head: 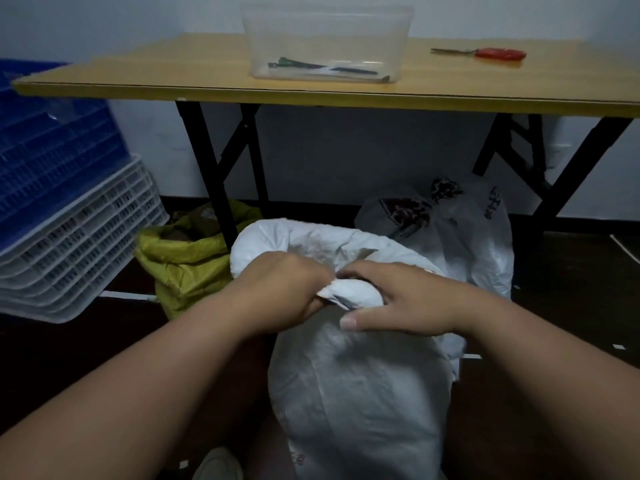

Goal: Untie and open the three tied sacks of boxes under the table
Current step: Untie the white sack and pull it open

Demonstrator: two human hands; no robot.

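So around you: the table (214,93) has a clear tub (325,43) near the middle of its back edge, with a few dark pens or tools lying in the bottom, can't tell exactly what. Red-handled scissors (485,53) sit toward the back right corner, well apart from the tub. Off the table's left end there's a stack of crates (69,216), blue ones on top of white ones, leaning against the wall.

What's in the way is mostly the black folding legs (221,188). The left pair comes down right behind the yellow sack (187,265), which sits under the table's left end with its mouth already gaping open. Under the right side, further back, there's a printed sack (450,230), pale plastic with dark markings; can't tell if its top is tied.

The white sack (353,393) is the one you're on. It's out in front of the table's front edge, on the dark floor, upright and bulging, woven-looking and crinkled, touching the yellow sack on its left side.

Your left hand (287,289) has its fingers curled tight on a bunched fold of the neck. Your right hand (405,303) is wrapped over the same bunch from the other side, thumb stretched out underneath it. Both hands are touching at the knot area.
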